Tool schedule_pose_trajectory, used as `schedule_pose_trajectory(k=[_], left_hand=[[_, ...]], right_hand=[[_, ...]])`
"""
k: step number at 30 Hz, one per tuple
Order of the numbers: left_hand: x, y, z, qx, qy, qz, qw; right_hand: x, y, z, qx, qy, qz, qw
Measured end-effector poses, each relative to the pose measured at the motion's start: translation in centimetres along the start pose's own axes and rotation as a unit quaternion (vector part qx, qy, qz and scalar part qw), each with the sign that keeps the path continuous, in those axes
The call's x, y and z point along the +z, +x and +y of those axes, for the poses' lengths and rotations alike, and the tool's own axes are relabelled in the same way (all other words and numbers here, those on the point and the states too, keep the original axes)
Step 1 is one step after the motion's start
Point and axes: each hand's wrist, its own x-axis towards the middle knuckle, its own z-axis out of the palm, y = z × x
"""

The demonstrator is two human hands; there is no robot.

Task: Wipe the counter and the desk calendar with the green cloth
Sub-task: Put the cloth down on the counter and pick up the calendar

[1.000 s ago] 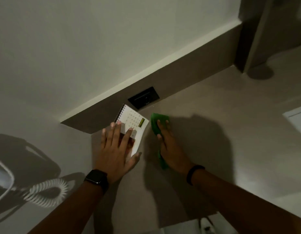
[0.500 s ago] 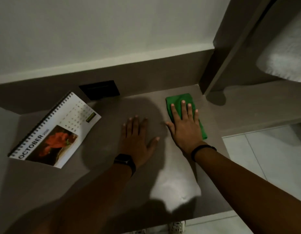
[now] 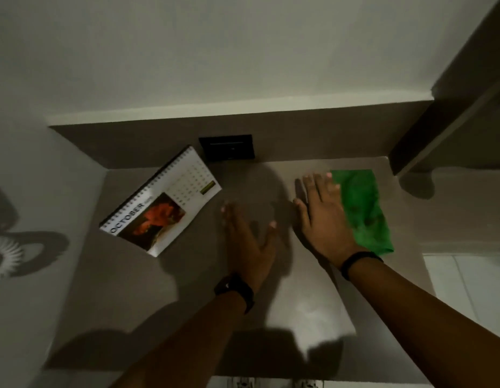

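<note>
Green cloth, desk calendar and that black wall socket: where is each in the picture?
green cloth (image 3: 363, 208): head view, middle of its exposed right part.
desk calendar (image 3: 162, 203): head view, centre of its page.
black wall socket (image 3: 227, 148): head view, centre of its plate.

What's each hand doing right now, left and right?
Left hand: open, flat on the counter, holding nothing.
Right hand: open, palm pressing the green cloth onto the counter.

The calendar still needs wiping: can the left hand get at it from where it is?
Probably yes. The left hand lies flat on the counter, empty, just right of the calendar, with only bare surface between them.
</note>
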Motion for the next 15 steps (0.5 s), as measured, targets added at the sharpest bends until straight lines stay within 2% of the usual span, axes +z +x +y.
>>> schedule_pose_trajectory(k=[2,4,5,7,10,15], left_hand=[[-2.4,-1.0,-0.7,-0.075,-0.12,0.136,0.981],[-5.0,-0.9,-2.3,-0.136,-0.17,0.25,0.943],[-6.1,-0.6,-3.3,-0.169,-0.19,0.279,0.926],[-7.9,-0.3,-5.2,-0.201,-0.234,0.298,0.903],[-9.4,-0.1,-7.0,-0.155,-0.254,0.282,0.912],[-10.9,0.4,-7.6,-0.138,-0.26,0.264,0.919]], right_hand=[[1.2,1.4,-3.8,-0.014,0.152,-0.044,0.987],[2.8,3.2,-7.7,-0.019,0.223,-0.079,0.971],[3.5,4.0,-9.5,-0.027,0.245,-0.092,0.965],[5.0,5.4,-12.4,-0.045,0.285,-0.102,0.952],[6.5,6.8,-14.6,-0.037,0.324,-0.119,0.938],[7.9,6.0,-15.5,0.02,0.361,-0.13,0.923]])
